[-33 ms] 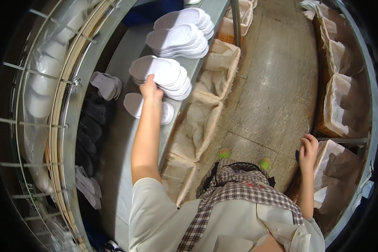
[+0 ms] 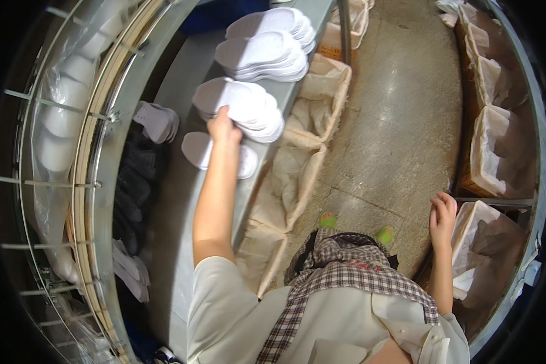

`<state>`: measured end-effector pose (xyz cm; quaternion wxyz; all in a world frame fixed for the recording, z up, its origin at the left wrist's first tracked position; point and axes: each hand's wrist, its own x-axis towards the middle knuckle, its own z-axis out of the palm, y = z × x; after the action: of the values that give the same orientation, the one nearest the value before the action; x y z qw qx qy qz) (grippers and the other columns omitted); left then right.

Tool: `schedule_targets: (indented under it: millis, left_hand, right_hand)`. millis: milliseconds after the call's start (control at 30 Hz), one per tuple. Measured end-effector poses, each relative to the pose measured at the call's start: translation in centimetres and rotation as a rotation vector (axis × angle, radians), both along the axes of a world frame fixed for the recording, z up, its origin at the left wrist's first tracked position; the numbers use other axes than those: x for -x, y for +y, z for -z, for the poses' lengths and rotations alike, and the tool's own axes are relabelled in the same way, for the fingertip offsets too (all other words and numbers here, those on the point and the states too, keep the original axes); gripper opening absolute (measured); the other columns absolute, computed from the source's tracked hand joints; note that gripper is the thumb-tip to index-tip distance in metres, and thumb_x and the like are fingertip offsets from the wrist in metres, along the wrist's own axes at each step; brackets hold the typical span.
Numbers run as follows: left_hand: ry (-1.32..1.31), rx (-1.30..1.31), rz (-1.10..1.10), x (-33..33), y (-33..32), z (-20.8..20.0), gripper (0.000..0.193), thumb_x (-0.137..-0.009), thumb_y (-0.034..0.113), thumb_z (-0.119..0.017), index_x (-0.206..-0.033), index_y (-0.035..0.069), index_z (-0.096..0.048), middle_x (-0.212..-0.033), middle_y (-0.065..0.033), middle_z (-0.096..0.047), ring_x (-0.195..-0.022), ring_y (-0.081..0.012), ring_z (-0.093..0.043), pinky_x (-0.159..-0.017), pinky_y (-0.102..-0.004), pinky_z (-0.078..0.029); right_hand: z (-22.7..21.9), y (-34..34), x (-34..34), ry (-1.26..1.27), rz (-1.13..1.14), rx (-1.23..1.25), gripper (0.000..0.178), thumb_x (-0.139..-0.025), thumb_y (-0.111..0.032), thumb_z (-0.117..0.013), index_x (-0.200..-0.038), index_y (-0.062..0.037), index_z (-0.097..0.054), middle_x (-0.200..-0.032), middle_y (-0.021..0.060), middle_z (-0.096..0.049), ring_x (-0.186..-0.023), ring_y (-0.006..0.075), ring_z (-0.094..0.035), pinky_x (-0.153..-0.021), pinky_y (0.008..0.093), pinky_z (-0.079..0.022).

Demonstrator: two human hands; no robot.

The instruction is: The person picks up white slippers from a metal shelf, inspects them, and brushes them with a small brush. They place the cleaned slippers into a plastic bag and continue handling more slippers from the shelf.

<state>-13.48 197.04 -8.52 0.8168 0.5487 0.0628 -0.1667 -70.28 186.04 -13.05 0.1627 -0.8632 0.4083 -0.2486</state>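
Note:
On the grey metal shelf, my left hand [image 2: 223, 128] grips the near edge of a stack of white shoe soles [image 2: 242, 100], thumb on top and the other fingers hidden. Just nearer, a white sole [image 2: 197, 148] lies partly covered by my wrist. Two more stacks of white soles, one nearer [image 2: 261, 51] and one farther [image 2: 267, 23], sit beyond the held stack. My right hand [image 2: 443, 215] hangs at the right beside a lined basket [image 2: 467, 212], its fingers loosely bent and holding nothing I can see.
Lined baskets [image 2: 318, 145] stand in a row along the shelf's right side, and others [image 2: 473, 145] line the aisle's far right. More white soles [image 2: 156, 121] and dark ones [image 2: 133, 182] lie at the left. A wire rack [image 2: 54, 176] curves along the left rim.
The shelf, its soles and my left hand appear slightly farther right in the view. My left hand keeps its grip on the stack; the right hand has barely shifted.

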Motion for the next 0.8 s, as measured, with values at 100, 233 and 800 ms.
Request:
schedule_targets:
  millis: [100,233,800]
  left_hand:
    - [-0.066,-0.109,0.098,-0.2,1.6,1.1,0.04,-0.078,0.004,-0.068,-0.112,-0.011,-0.053,-0.11,-0.0166,-0.06,-0.1,-0.0269,-0.059,-0.089,-0.0388,-0.045]
    - [-0.052,-0.45,-0.036,-3.4,6.0,0.0,0.074,-0.074,0.036,-0.075,-0.124,-0.008,-0.045,-0.126,-0.0189,-0.051,-0.111,-0.0282,-0.051,-0.096,-0.0386,-0.038]
    - [0.196,0.358,-0.251,-23.4,11.1,2.1,0.034,-0.091,0.009,-0.042,-0.123,-0.001,-0.047,-0.122,-0.0173,-0.051,-0.11,-0.0308,-0.053,-0.092,-0.0394,-0.051]
  right_hand:
    - [-0.3,3.1,-5.4,-0.017,-0.043,-0.07,0.017,-0.074,0.006,-0.058,-0.09,-0.0003,-0.059,-0.105,0.0145,-0.055,-0.102,0.0335,-0.05,-0.087,0.0389,-0.042]
    - [-0.5,5.7,-8.5,0.001,-0.056,-0.109,0.017,-0.075,0.006,-0.057,-0.09,-0.001,-0.06,-0.103,0.0143,-0.056,-0.1,0.0328,-0.051,-0.085,0.0387,-0.043]
    - [-0.3,12.2,-11.4,0.061,-0.249,-0.31,0.017,-0.071,0.004,-0.059,-0.087,-0.001,-0.061,-0.094,0.0127,-0.058,-0.091,0.0325,-0.053,-0.079,0.0388,-0.045]
